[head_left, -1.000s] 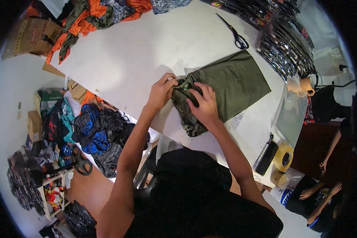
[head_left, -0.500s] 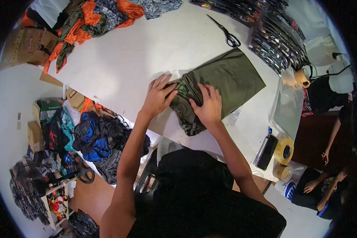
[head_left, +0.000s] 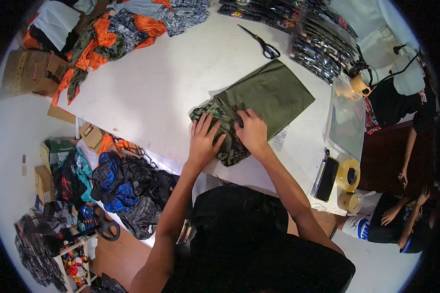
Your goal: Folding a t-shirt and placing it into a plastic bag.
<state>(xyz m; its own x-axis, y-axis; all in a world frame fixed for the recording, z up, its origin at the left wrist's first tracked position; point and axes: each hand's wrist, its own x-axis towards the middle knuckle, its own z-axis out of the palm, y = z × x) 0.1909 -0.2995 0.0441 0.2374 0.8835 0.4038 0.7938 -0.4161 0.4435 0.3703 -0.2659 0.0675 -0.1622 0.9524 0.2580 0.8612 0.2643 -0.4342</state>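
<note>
Fingers spread open, the left hand (head_left: pixel 203 146) is now pressing the camouflage end (head_left: pixel 233 152) of a folded olive fabric (head_left: pixel 278 90), having shifted inward, leaving its outer corner showing; the right hand (head_left: pixel 253 134) is curling over the fold, grip unclear; the fabric is lying on the white worktop (head_left: pixel 146 83), near black scissors (head_left: pixel 262 42).

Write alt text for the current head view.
A person's left hand and right hand lie on folded olive fabric with a camouflage part, on a white table. Black scissors lie beyond it; plastic-wrapped packages and a tape roll are to the right.
</note>
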